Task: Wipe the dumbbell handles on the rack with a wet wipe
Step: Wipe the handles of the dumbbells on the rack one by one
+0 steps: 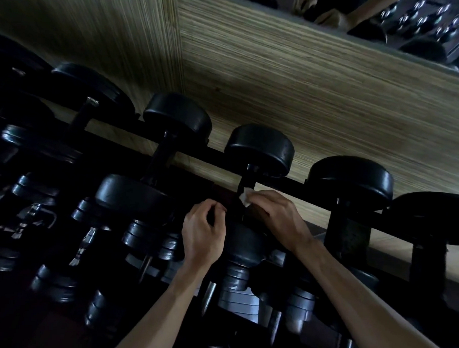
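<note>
A row of black dumbbells lies across the top tier of a black rack [296,186]. My right hand [274,215] pinches a small white wet wipe [245,198] against the dark handle [245,183] of the middle dumbbell [259,149], just below its far head. To the left of that handle my left hand [203,232] hovers with fingers curled; I see nothing in it, and whether it touches the handle is unclear in the dim light.
Neighbouring dumbbells sit at left [178,116] and right [350,179] on the same tier. Smaller plate-style dumbbells [146,236] fill the lower tier near me. A wood-grain wall [331,99] stands close behind the rack, with a mirror [413,24] at the top right.
</note>
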Demonstrator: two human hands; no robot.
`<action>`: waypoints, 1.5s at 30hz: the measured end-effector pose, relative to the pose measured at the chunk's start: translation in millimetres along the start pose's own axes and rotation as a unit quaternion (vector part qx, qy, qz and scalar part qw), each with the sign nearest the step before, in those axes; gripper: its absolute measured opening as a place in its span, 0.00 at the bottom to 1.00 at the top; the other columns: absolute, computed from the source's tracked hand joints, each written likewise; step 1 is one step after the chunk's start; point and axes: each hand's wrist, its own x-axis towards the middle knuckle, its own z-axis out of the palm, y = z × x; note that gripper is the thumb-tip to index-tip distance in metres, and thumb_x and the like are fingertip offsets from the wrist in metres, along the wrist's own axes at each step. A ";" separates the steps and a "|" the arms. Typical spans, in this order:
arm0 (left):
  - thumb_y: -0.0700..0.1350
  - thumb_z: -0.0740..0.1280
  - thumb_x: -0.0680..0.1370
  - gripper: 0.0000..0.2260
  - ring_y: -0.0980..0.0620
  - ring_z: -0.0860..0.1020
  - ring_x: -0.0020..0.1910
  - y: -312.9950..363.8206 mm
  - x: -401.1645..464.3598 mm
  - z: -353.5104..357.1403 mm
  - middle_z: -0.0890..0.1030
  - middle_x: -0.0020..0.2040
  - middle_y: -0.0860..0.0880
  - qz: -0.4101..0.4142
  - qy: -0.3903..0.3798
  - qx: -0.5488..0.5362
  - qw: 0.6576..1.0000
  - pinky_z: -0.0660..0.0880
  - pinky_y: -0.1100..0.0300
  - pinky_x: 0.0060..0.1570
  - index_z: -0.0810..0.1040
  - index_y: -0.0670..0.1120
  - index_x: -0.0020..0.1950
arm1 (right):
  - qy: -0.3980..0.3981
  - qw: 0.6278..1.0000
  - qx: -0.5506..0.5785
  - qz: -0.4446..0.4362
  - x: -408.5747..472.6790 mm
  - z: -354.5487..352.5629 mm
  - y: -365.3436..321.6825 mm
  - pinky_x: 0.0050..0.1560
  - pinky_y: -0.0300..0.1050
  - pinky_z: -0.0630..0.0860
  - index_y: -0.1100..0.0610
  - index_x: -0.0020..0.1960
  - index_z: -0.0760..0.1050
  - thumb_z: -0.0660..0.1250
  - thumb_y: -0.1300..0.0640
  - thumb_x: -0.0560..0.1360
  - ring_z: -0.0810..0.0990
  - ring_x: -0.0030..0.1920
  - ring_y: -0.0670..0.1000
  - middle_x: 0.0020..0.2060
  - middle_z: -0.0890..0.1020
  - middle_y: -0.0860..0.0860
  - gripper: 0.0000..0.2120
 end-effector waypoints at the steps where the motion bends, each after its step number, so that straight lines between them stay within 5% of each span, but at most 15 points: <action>1: 0.50 0.59 0.78 0.11 0.58 0.78 0.40 1.1 0.3 0.0 0.80 0.39 0.56 0.001 0.002 0.002 1.000 0.74 0.61 0.40 0.80 0.52 0.43 | 0.008 1.000 0.009 -0.002 5.6 0.6 -1.6 0.59 0.40 0.73 0.60 0.57 0.81 0.70 0.63 0.76 0.81 0.58 0.53 0.56 0.84 0.55 0.09; 4: 0.50 0.59 0.77 0.11 0.58 0.78 0.39 2.3 0.9 0.1 0.79 0.37 0.56 0.000 0.009 0.005 1.000 0.71 0.65 0.39 0.80 0.51 0.42 | -0.029 0.999 0.012 -0.014 19.2 5.9 -6.5 0.60 0.46 0.77 0.55 0.55 0.78 0.65 0.57 0.80 0.77 0.63 0.49 0.60 0.80 0.50 0.06; 8: 0.52 0.58 0.77 0.12 0.57 0.77 0.37 2.5 -0.6 -1.4 0.79 0.38 0.55 -0.004 0.008 -0.002 1.000 0.73 0.60 0.38 0.80 0.51 0.42 | -0.105 0.994 0.044 0.002 11.9 -2.0 0.0 0.60 0.31 0.69 0.57 0.54 0.82 0.67 0.63 0.79 0.76 0.59 0.44 0.58 0.80 0.52 0.07; 11: 0.48 0.61 0.79 0.10 0.55 0.77 0.36 1.8 -0.5 -1.3 0.78 0.37 0.56 -0.008 0.011 -0.005 1.000 0.73 0.58 0.36 0.79 0.51 0.42 | -0.129 0.991 0.029 -0.036 15.9 -8.5 -2.0 0.60 0.36 0.74 0.56 0.58 0.82 0.66 0.63 0.78 0.76 0.58 0.42 0.58 0.80 0.50 0.10; 15: 0.50 0.60 0.78 0.11 0.55 0.77 0.36 2.2 0.3 -0.9 0.78 0.37 0.55 -0.011 0.012 -0.003 1.000 0.73 0.58 0.36 0.79 0.51 0.41 | -0.159 0.987 -0.019 -0.031 18.1 2.0 -3.4 0.61 0.43 0.72 0.57 0.61 0.82 0.61 0.59 0.80 0.77 0.61 0.54 0.60 0.79 0.56 0.14; 18: 0.50 0.60 0.78 0.11 0.56 0.77 0.36 4.0 -1.1 -2.4 0.78 0.38 0.54 -0.013 0.010 -0.005 1.000 0.75 0.57 0.37 0.79 0.51 0.41 | -0.145 0.988 -0.010 -0.046 14.2 -6.1 1.8 0.59 0.45 0.76 0.55 0.53 0.85 0.70 0.58 0.78 0.80 0.57 0.50 0.54 0.81 0.47 0.06; 21: 0.49 0.60 0.79 0.10 0.55 0.77 0.38 5.1 -2.4 -1.8 0.78 0.38 0.54 -0.012 0.006 -0.005 1.000 0.75 0.57 0.38 0.79 0.49 0.42 | -0.171 0.984 0.057 0.015 17.5 -7.5 0.9 0.54 0.46 0.79 0.52 0.54 0.84 0.71 0.62 0.76 0.80 0.53 0.47 0.50 0.79 0.41 0.09; 24: 0.48 0.60 0.79 0.11 0.55 0.78 0.41 4.3 -2.7 -0.8 0.79 0.40 0.53 -0.025 0.015 -0.014 0.999 0.76 0.58 0.41 0.79 0.47 0.42 | -0.179 0.981 0.074 0.029 18.5 -3.6 -8.0 0.55 0.39 0.76 0.51 0.58 0.83 0.70 0.61 0.77 0.78 0.56 0.47 0.55 0.80 0.37 0.11; 27: 0.47 0.61 0.80 0.11 0.57 0.77 0.43 3.2 -3.4 -0.3 0.79 0.40 0.53 -0.022 0.008 -0.009 1.000 0.74 0.62 0.42 0.79 0.46 0.42 | -0.188 0.976 0.102 0.040 15.1 -13.4 -8.9 0.50 0.26 0.70 0.56 0.55 0.85 0.71 0.62 0.76 0.76 0.50 0.32 0.44 0.77 0.25 0.09; 29: 0.48 0.60 0.80 0.12 0.58 0.77 0.44 2.1 -3.9 -0.8 0.80 0.41 0.54 -0.019 0.002 -0.004 1.000 0.71 0.67 0.43 0.80 0.47 0.42 | -0.203 0.969 0.118 0.071 16.5 -23.6 -4.8 0.46 0.23 0.69 0.57 0.53 0.86 0.73 0.63 0.75 0.77 0.44 0.27 0.39 0.77 0.31 0.08; 33: 0.48 0.59 0.80 0.13 0.58 0.76 0.45 1.0 -2.7 -0.7 0.79 0.40 0.55 -0.018 0.006 -0.007 1.000 0.71 0.66 0.43 0.80 0.47 0.41 | -0.131 0.970 0.157 0.132 19.9 -16.6 -4.5 0.45 0.39 0.78 0.54 0.54 0.85 0.72 0.61 0.76 0.83 0.41 0.43 0.42 0.85 0.47 0.08; 37: 0.49 0.59 0.79 0.13 0.57 0.77 0.45 2.5 -2.2 -0.4 0.79 0.39 0.55 -0.016 0.004 -0.002 1.000 0.71 0.65 0.43 0.79 0.47 0.40 | -0.155 0.965 0.188 0.100 7.9 -9.0 -16.3 0.57 0.43 0.80 0.52 0.57 0.84 0.69 0.49 0.77 0.84 0.53 0.43 0.51 0.86 0.44 0.12; 40: 0.50 0.58 0.79 0.14 0.57 0.77 0.45 3.3 -2.3 -0.6 0.79 0.39 0.56 -0.015 0.006 -0.005 1.000 0.73 0.62 0.43 0.80 0.47 0.41 | -0.176 0.954 0.197 0.141 8.0 -17.7 -4.7 0.45 0.33 0.77 0.56 0.55 0.85 0.71 0.59 0.77 0.83 0.41 0.37 0.40 0.85 0.36 0.08; 43: 0.48 0.59 0.79 0.13 0.57 0.77 0.45 4.8 -2.4 -0.9 0.79 0.38 0.56 -0.014 0.010 -0.006 1.000 0.73 0.62 0.43 0.80 0.47 0.41 | -0.087 0.961 0.213 0.157 17.7 -12.5 -5.8 0.46 0.45 0.80 0.55 0.53 0.85 0.72 0.60 0.76 0.85 0.40 0.45 0.39 0.86 0.48 0.07; 45: 0.45 0.61 0.81 0.12 0.55 0.77 0.44 6.2 -2.9 -1.6 0.78 0.38 0.55 -0.019 0.009 -0.006 1.000 0.72 0.62 0.41 0.79 0.45 0.40 | -0.093 0.971 0.187 0.112 18.8 -0.9 -11.6 0.48 0.47 0.80 0.55 0.53 0.85 0.72 0.58 0.77 0.84 0.45 0.45 0.44 0.86 0.48 0.06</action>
